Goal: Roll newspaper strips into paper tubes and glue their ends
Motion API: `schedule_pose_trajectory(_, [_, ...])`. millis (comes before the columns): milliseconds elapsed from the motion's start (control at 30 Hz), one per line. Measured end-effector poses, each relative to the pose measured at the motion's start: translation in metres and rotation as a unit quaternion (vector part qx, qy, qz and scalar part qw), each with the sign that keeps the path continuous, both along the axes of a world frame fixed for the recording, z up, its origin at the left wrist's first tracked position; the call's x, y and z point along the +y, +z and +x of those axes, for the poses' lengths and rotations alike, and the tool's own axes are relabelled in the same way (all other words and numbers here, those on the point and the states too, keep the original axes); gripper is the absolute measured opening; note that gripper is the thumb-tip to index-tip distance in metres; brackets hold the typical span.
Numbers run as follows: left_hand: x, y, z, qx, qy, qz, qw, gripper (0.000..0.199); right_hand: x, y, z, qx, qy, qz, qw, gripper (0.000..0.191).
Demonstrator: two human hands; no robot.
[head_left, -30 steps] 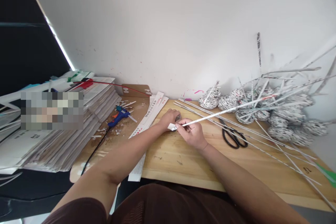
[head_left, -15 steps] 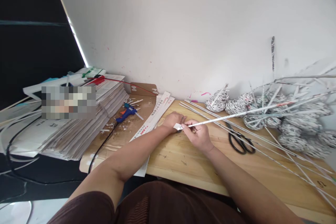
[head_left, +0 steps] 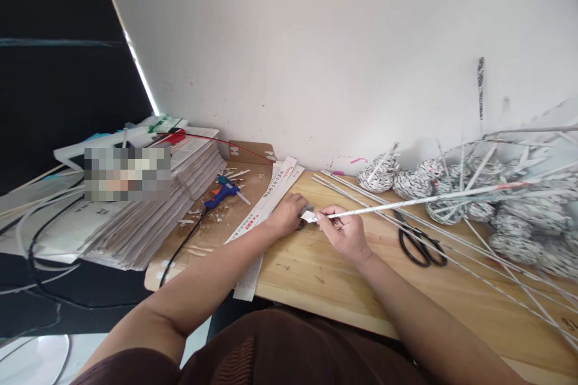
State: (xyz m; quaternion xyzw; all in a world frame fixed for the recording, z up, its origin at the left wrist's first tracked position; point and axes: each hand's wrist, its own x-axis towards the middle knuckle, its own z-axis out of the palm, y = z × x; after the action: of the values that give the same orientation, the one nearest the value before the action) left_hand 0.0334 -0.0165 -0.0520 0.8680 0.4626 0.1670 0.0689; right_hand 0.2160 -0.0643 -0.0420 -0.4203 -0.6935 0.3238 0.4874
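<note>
My right hand (head_left: 345, 233) pinches a thin rolled-paper stick (head_left: 383, 207) near its left end, where a small flat white flap sticks out. From there the stick slants up to the right, over other sticks. My left hand (head_left: 288, 215) lies just left of the flap with its fingers curled; what they hold, if anything, I cannot make out. Beneath and beside the left hand are long printed paper strips (head_left: 246, 274). Black-handled scissors (head_left: 419, 246) rest on the wooden table to the right of my right hand.
A blue glue gun (head_left: 222, 194) lies among scraps on cardboard (head_left: 185, 252), its cord running forward. Farther left stands a tall paper stack (head_left: 135, 237). Several bundles of coiled paper (head_left: 378, 173) line the wall at right, with loose paper sticks (head_left: 474, 267) before them.
My left hand has shifted left, and its fingers look more curled. My right hand keeps its pinch on the paper stick. The whole view has swung slightly.
</note>
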Motion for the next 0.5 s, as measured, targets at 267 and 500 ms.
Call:
schedule_pose_trajectory(267, [0.009,0.006,0.021,0.092,0.040,-0.021,0.995,0.022,0.002,-0.001,0.000,-0.011,-0.013,0.015,1.000,0.019])
schedule_pose_trajectory(500, [0.022,0.017,0.041,0.127,0.059,-0.049,0.989,0.018,0.001,0.000,-0.001,-0.025,-0.019,0.022,0.999,0.020])
